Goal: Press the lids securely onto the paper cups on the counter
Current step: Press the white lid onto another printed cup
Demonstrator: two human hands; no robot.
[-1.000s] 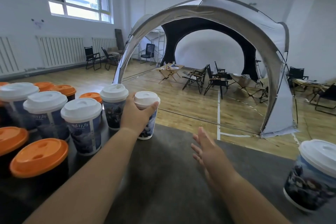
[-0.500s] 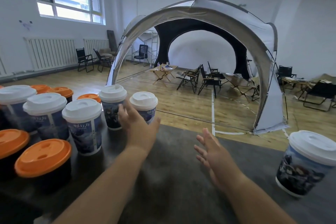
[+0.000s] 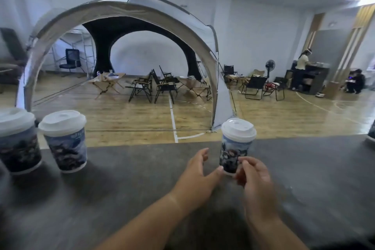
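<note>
Lidded paper cup (image 3: 236, 148) upright, centre-right on dark grey counter (image 3: 121, 189). My left hand (image 3: 199, 170) loose, thumb touching the cup's foot; right hand (image 3: 254, 176) curled against its lower wall, grip unclear through blur. Two more lidded cups (image 3: 65, 142) far left. Beyond: dome tent (image 3: 121, 12), wooden floor (image 3: 284, 115), folding chairs (image 3: 160, 87).

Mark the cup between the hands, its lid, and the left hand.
cup between the hands (image 3: 233, 149): head view, printed side wall.
lid (image 3: 238, 132): head view, white top.
left hand (image 3: 194, 174): head view, back of hand.
</note>
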